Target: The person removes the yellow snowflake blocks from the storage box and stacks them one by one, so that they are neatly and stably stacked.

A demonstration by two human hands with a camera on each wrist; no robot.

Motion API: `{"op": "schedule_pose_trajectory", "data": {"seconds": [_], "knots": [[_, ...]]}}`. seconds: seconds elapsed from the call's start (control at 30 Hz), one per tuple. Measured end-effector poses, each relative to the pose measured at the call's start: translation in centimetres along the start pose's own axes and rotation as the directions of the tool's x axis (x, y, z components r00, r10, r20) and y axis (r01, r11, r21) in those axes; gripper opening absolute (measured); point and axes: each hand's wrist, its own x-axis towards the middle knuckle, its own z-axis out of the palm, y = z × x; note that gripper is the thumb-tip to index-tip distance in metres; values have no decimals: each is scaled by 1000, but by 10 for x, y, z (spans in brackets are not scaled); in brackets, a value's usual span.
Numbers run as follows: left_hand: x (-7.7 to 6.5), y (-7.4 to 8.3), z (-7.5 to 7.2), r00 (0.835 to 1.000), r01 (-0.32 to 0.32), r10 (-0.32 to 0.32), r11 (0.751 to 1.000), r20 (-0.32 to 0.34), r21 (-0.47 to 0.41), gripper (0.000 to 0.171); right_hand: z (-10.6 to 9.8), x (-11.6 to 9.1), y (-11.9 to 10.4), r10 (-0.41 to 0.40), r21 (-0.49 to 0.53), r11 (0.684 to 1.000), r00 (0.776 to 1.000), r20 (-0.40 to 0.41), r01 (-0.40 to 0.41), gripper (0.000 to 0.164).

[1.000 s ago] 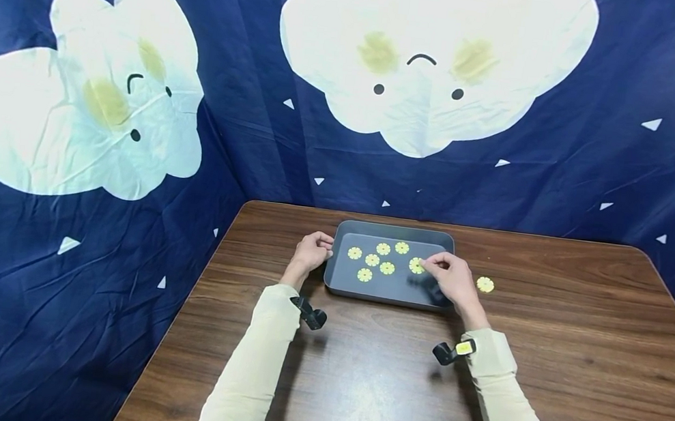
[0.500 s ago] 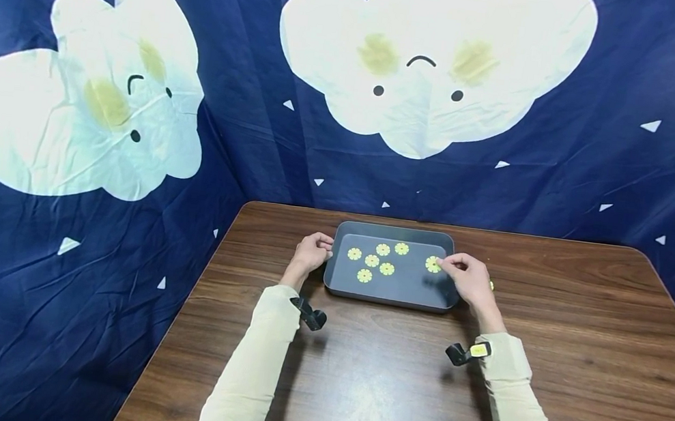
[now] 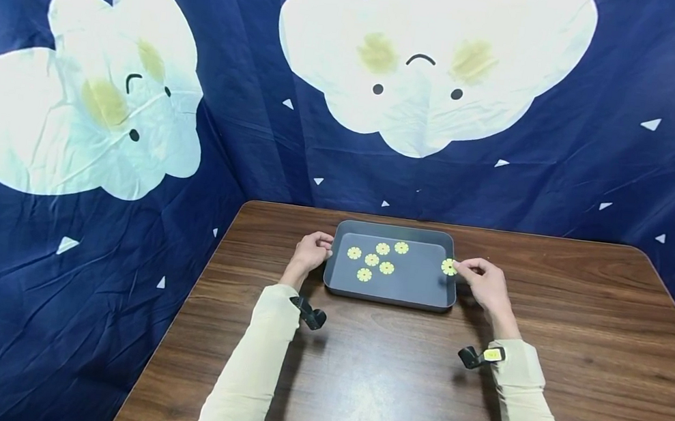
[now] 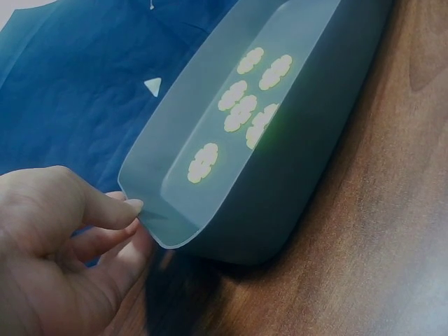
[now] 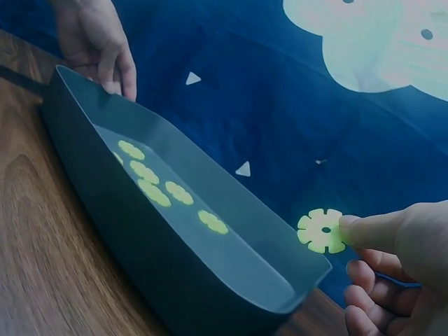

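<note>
1. A dark blue backdrop [image 3: 242,56], printed with white clouds whose faces appear upside down, hangs behind the scene and along its left side, perhaps to screen off the rest of the room.
2. In front of it, a wood-grained bench [image 3: 581,298] carries the work, set toward the far edge yet within reach of two outstretched arms in pale sleeves [image 3: 254,359].
3. On the bench rests a shallow gray tray [image 3: 412,288], its long side toward the person, a placement that seems to offer each hand a short end. The raised walls look suited to containing small, flat items.
4. The left hand [image 3: 310,251] pinches the rim at the tray's left end, thumb at the edge and fingers curled below, a light hold that likely stops the tray from sliding.
5. The right hand [image 3: 486,281] pinches a yellow flower-shaped piece [image 5: 323,239] by its edge, thumb on the near side, the opposing fingertip hidden; the other fingers curl beneath. Such a grip appears to suit something so thin, leaving most of its notched face uncovered.
6. That piece is raised at the tray's right wall; its exact height cannot be told.
7. Six matching pieces [image 3: 372,260] lie flat on the tray's floor, grouped from left to middle, well apart from the one in hand.
</note>
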Motion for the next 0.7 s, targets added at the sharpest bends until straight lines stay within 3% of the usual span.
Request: {"op": "schedule_pose_trajectory", "data": {"seconds": [0.27, 0.7], "knots": [[0, 1, -1, 1000, -2, 2, 1000, 10, 2, 38, -12, 1, 8, -4, -9, 1000, 999, -48, 4, 33], [-1, 1, 0, 1000, 0, 0, 1000, 11, 10, 37, -30, 0, 24, 52, -122, 991, 997, -64, -59, 40]]}}
